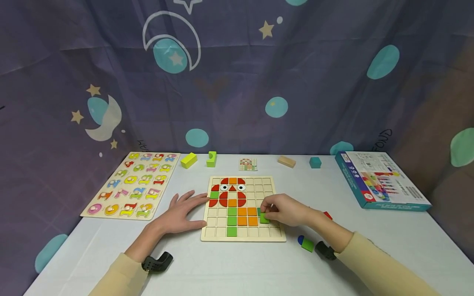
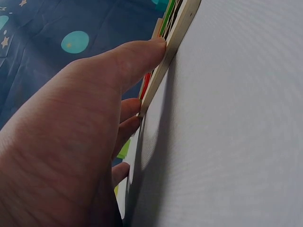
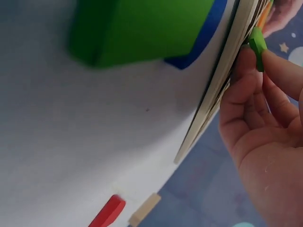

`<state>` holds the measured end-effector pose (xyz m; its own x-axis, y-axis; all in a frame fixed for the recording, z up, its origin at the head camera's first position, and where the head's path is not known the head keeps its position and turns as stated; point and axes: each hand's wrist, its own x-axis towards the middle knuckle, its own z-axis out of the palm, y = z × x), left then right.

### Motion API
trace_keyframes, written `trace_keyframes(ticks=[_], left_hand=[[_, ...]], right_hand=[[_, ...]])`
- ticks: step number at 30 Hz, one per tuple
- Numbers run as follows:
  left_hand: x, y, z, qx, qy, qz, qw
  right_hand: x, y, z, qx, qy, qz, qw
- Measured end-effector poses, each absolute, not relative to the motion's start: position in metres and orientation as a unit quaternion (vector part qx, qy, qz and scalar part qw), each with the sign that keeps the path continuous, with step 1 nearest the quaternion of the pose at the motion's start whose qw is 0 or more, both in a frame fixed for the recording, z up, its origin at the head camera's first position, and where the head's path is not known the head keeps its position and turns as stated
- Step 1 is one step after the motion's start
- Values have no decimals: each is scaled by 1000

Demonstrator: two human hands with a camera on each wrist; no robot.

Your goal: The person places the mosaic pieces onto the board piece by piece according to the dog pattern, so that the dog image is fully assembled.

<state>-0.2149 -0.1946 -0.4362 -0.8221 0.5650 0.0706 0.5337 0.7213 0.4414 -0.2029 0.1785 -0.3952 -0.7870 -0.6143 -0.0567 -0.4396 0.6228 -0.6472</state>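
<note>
A wooden grid board (image 1: pixel 216 232) lies flat on the table, partly filled with red, orange and green tiles and two eye tiles. My left hand (image 1: pixel 178 216) rests along its left edge, fingers spread; in the left wrist view the thumb (image 2: pixel 142 54) touches the board's side. Between thumb and fingers, my right hand (image 1: pixel 286 209) pinches a green square tile (image 1: pixel 264 218) at the grid's right part, close to two orange tiles (image 1: pixel 252 216). The right wrist view shows this green tile (image 3: pixel 258 47) tilted over the board. Another green piece beside it is partly hidden by the fingers.
Behind the board lies a small picture card (image 1: pixel 248 164). Several loose blocks, such as a yellow one (image 1: pixel 189 160) and a teal cube (image 1: pixel 315 163), stand at the back. A number puzzle (image 1: pixel 131 185) lies left, a box (image 1: pixel 383 181) right. Green and blue pieces (image 1: pixel 306 244) lie near the right wrist.
</note>
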Motion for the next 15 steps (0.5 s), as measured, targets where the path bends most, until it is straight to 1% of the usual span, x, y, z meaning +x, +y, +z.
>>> trace_keyframes(ticks=[8, 15], left_hand=[[-214, -195, -435, 294, 927, 232, 35], [-214, -193, -434, 297, 925, 233, 36]], right_hand=[[-204, 173, -396, -313, 890, -307, 122], [-202, 173, -396, -312, 897, -288, 125]])
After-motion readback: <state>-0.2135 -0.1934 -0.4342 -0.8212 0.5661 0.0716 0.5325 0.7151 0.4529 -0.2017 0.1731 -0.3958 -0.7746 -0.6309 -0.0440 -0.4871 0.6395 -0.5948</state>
